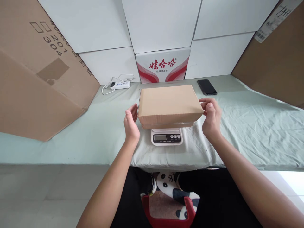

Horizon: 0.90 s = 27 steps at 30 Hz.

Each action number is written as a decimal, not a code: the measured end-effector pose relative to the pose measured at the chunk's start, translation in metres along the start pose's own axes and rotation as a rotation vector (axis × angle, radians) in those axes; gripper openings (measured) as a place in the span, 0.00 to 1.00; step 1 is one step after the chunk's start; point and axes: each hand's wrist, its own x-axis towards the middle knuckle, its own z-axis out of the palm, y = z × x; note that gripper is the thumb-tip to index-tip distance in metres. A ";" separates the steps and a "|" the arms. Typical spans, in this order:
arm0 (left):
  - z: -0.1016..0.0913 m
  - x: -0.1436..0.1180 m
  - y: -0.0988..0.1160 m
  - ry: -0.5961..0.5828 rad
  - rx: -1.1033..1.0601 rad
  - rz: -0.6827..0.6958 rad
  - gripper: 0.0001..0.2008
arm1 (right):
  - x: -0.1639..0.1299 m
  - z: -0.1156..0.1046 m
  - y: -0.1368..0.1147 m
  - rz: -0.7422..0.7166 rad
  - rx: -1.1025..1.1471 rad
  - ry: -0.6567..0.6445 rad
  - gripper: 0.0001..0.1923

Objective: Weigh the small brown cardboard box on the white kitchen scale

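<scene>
Weighing step, I judge: both hands flank the cardboard box (169,106) on the scale (167,136); left hand (131,124) fingers spread at nine o'clock; right hand (211,116) fingers pinching its three o'clock edge; next calls for a clean release.

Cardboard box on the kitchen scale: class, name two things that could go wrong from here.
1. The cardboard box is much wider than the kitchen scale and overhangs it on both sides, so it might tip if released off-centre.
2. The right hand touches the box corner and the left hand is at its other end; any pressure could falsify the reading.
</scene>
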 end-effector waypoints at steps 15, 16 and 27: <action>0.001 0.002 -0.001 0.010 -0.013 -0.014 0.44 | -0.001 0.002 -0.005 0.033 0.020 0.001 0.23; 0.001 0.002 -0.001 0.011 -0.016 -0.016 0.43 | 0.000 0.002 -0.006 0.032 0.019 0.003 0.24; 0.002 0.003 -0.002 0.021 -0.021 -0.043 0.41 | -0.001 0.002 -0.006 0.036 -0.012 -0.009 0.26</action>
